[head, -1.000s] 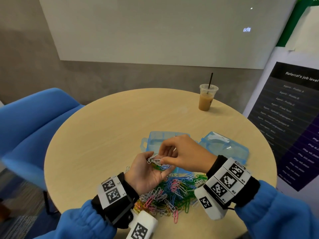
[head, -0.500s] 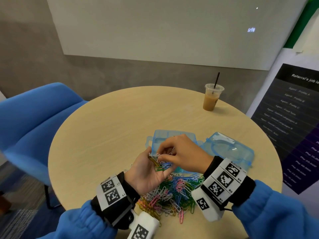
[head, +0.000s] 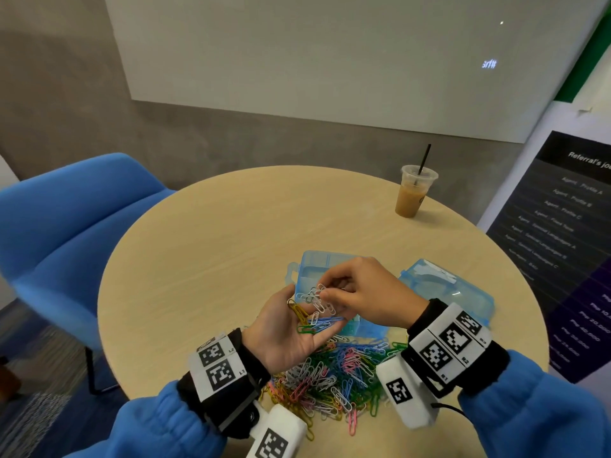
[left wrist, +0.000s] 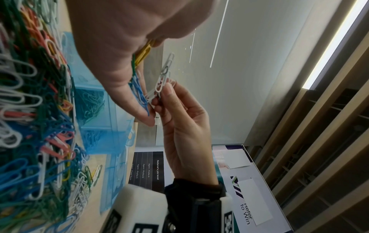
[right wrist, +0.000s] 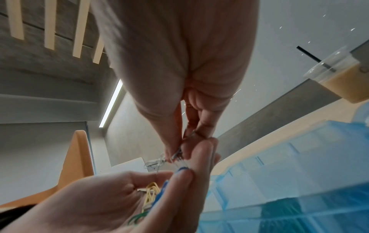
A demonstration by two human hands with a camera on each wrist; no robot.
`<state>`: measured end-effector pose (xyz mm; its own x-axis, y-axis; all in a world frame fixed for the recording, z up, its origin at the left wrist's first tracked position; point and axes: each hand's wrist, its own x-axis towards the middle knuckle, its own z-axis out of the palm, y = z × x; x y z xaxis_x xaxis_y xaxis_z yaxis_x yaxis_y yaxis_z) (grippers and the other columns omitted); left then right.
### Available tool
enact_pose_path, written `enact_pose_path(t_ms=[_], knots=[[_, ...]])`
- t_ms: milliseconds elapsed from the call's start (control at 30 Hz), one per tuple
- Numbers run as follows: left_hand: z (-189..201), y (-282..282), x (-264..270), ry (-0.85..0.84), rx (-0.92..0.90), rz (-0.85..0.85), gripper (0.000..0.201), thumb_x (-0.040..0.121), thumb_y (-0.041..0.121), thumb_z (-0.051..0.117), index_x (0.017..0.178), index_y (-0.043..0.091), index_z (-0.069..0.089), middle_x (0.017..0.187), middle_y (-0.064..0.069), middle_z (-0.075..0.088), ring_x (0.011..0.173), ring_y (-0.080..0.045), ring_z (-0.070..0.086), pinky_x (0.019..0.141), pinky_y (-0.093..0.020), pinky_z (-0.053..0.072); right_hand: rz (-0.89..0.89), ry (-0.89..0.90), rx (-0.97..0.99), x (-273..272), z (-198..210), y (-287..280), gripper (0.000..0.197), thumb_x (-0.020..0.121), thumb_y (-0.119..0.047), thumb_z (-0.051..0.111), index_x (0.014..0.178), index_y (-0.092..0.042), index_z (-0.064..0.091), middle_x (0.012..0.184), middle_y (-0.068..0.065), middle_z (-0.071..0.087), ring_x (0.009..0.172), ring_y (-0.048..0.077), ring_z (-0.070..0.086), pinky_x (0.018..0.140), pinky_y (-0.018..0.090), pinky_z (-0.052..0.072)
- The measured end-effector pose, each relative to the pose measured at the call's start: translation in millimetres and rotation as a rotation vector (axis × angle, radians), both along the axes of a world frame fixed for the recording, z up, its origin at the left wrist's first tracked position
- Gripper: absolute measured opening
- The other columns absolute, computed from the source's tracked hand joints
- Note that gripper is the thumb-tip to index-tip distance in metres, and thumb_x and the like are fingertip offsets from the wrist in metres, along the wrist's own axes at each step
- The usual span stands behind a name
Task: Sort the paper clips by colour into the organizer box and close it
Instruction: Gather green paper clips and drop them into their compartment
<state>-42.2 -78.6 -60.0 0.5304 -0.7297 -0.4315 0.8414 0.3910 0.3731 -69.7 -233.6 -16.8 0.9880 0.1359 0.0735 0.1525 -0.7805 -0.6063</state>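
Several white paper clips (head: pixel 314 297) hang tangled from the right hand (head: pixel 363 292), pinched at its fingertips above the cupped left hand (head: pixel 284 328) holding yellow, green and blue clips. Likely snag: linked clips dragging wrong colours into the open organizer box (head: pixel 310 262) behind; most lie piled on the surface (head: pixel 198 259)

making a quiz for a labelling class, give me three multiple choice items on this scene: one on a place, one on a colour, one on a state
1. Where is the clear plastic cup of iced coffee?
A far right of the round wooden table
B on the chair
C in a hand

2. Which colour are the paper clips pinched by the right hand?
A red
B white
C black

3. The translucent blue plastic organizer box is
A open
B shut
C upside down

Key: A, it stands near the far right edge; B, the pinched clips are white; A, its lid lies folded back.
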Motion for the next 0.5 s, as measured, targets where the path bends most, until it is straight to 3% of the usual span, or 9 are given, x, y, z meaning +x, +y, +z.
enact_pose_path(t_ms=[133, 233, 367, 500], knots=[[0.9, 0.6, 2.3, -0.015, 0.029, -0.006, 0.058, 0.1, 0.041, 0.04, 0.118, -0.01, 0.061, 0.123, -0.027, 0.062, 0.099, -0.037, 0.068, 0.075, -0.047, 0.058, -0.004, -0.057, -0.019, -0.4, 2.5, -1.6, 0.012, 0.09, -0.021, 0.068, 0.093, -0.012, 0.075, 0.083, -0.003, 0.072, 0.075, 0.004, 0.063, 0.064, 0.008, 0.043], [0.1, 1.0, 2.8, -0.015, 0.044, -0.005, 0.056, 0.1, 0.038, 0.044, 0.125, -0.011, 0.057, 0.111, -0.028, 0.065, 0.087, -0.039, 0.071, 0.073, -0.045, 0.059, -0.009, -0.06, -0.012, -1.3, 5.0, -3.8, 0.012, 0.09, -0.021, 0.068, 0.094, -0.012, 0.075, 0.082, -0.004, 0.071, 0.073, 0.002, 0.062, 0.065, 0.009, 0.044], [6.1, 1.8, 1.2, -0.116, 0.125, 0.002, 0.028, 0.095, 0.023, 0.057, 0.102, -0.004, 0.06, 0.095, -0.022, 0.069, 0.085, -0.036, 0.072, 0.073, -0.041, 0.059, -0.012, -0.067, -0.043, -3.2, 7.0, -6.9, 0.013, 0.09, -0.02, 0.068, 0.097, -0.014, 0.076, 0.086, -0.003, 0.072, 0.076, 0.003, 0.064, 0.067, 0.009, 0.046], [5.2, 0.0, -1.0, -0.224, 0.196, -0.033, 0.027, 0.092, 0.016, 0.061, 0.112, -0.001, 0.067, 0.109, -0.018, 0.071, 0.095, -0.031, 0.072, 0.074, -0.032, 0.059, 0.002, -0.067, -0.086, -4.3, 6.1, -7.1, 0.014, 0.091, -0.019, 0.067, 0.1, -0.012, 0.076, 0.089, -0.003, 0.072, 0.071, -0.003, 0.059, 0.065, 0.006, 0.043]])
